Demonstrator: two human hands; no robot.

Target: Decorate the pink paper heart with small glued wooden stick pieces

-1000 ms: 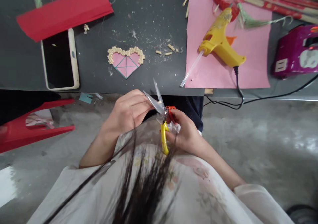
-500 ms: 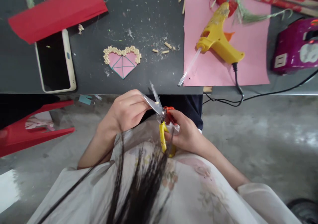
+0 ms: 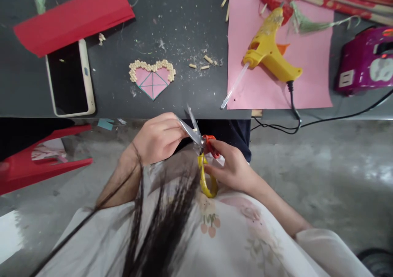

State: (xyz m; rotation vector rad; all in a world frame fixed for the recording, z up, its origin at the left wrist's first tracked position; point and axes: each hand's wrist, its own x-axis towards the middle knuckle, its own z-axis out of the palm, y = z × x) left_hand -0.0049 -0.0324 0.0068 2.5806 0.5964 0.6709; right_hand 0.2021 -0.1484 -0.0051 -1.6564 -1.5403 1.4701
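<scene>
My right hand grips yellow-and-orange handled scissors below the table's near edge, the blades slightly parted and pointing up-left. My left hand is curled closed beside the blade tips, fingertips pinched at the blades; what it pinches is too small to make out. A pink paper heart rimmed with small cream pieces lies on the dark table just beyond my hands.
A phone and red paper lie at the left. A yellow glue gun rests on pink paper, its cord hanging over the edge. A magenta device, wrapped sticks, a red stool.
The scissor blades have closed somewhat. Both hands stay in place below the table edge; the view has shifted slightly.
</scene>
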